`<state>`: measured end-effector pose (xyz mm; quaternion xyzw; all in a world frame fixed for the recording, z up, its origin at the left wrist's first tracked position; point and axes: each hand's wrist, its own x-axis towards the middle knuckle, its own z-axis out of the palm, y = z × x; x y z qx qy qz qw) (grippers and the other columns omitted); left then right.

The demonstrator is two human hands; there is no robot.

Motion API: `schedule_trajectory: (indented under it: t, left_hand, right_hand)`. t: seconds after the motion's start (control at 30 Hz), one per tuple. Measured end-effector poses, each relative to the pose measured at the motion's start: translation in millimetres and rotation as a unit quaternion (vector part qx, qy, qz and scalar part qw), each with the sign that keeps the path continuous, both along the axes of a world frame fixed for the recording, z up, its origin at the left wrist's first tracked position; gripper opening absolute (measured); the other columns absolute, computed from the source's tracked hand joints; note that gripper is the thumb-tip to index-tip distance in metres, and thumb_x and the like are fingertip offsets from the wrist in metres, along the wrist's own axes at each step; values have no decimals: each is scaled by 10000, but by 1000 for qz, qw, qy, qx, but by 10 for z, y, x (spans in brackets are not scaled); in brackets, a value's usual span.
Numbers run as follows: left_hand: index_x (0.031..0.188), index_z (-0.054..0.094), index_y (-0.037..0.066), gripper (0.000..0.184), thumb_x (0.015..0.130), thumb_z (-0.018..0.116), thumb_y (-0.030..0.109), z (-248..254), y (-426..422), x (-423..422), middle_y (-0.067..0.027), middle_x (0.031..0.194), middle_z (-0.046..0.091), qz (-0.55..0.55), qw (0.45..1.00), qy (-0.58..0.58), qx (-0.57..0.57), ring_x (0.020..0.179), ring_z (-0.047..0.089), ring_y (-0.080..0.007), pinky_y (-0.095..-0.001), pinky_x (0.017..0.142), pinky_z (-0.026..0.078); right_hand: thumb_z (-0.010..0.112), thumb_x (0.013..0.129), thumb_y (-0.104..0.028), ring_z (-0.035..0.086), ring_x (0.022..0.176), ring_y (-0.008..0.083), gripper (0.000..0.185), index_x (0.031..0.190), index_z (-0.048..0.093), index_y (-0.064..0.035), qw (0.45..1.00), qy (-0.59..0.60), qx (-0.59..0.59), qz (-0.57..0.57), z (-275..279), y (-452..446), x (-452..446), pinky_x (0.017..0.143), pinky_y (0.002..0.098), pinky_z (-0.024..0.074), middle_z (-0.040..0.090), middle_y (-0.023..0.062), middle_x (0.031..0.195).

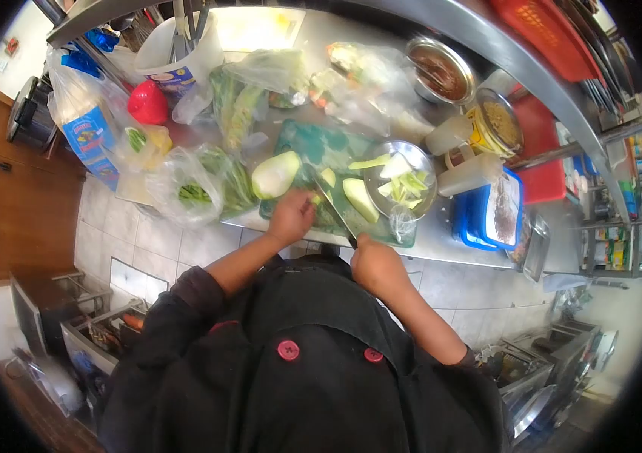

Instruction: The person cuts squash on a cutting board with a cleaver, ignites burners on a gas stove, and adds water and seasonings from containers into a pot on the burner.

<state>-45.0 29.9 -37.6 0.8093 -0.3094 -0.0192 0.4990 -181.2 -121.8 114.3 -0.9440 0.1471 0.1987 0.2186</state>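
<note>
While the right hand [378, 264] is wrapped around the handle of a knife [340, 213], the blade angles across the green cutting board [328, 140] near the left hand [293, 217]. That one's got its fingertips bunched up by a small green bit [315, 199], though tbh I can't tell if it's gripping it. Big pale green vegetable [275, 175] sits toward the board's left side, long cut chunk [360, 199] right of the blade, just beside a metal bowl [428, 170] of slices [409, 185].
</note>
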Motion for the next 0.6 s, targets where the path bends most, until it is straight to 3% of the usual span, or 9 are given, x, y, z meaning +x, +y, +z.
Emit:
schedule_trajectory:
  t: [0.13, 0.33, 0.43, 0.5, 0.6]
  left_hand:
    - [1009, 589, 17, 211, 804, 632, 32, -57, -14, 11, -129, 812, 558, -2, 1000, -3, -20, 640, 589, -229, -319, 584, 484]
    - [1013, 590, 11, 226, 791, 626, 38, 43, -24, 21, -150, 829, 563, -7, 998, -36, 52, 677, 590, -277, -355, 627, 490]
    - [1059, 575, 10, 289, 778, 634, 47, 118, -39, 61, -175, 898, 559, -20, 999, -26, 37, 789, 586, -319, -382, 710, 487]
    - [1117, 550, 9, 373, 777, 656, 118, 249, -67, 58, -189, 1012, 558, 13, 992, -85, 90, 925, 558, -351, -414, 821, 460]
    - [1083, 569, 26, 374, 756, 658, 184, 354, -244, 58, -151, 1074, 566, 7, 981, -174, 89, 1025, 528, -360, -460, 865, 432]
  right_hand:
    - [459, 824, -92, 629, 818, 441, 205, 958, 523, 49, 1000, 21, 18, -11, -36, -2, -11, 744, 513, 488, 636, 295, 833]
    - [433, 840, -106, 620, 862, 446, 217, 968, 520, 45, 999, 23, 39, -27, -475, 43, 186, 786, 523, 469, 629, 307, 861]
    - [434, 858, -123, 613, 851, 451, 225, 981, 526, 43, 998, -16, 53, -43, -339, -73, 200, 777, 521, 469, 626, 307, 860]
    - [441, 867, -132, 609, 847, 452, 236, 1000, 531, 41, 996, -42, 52, -66, -123, -150, 111, 772, 520, 469, 624, 307, 865]
    - [464, 883, -153, 594, 837, 465, 254, 1038, 538, 33, 991, -79, 51, -100, 147, -271, 7, 765, 523, 465, 615, 311, 871]
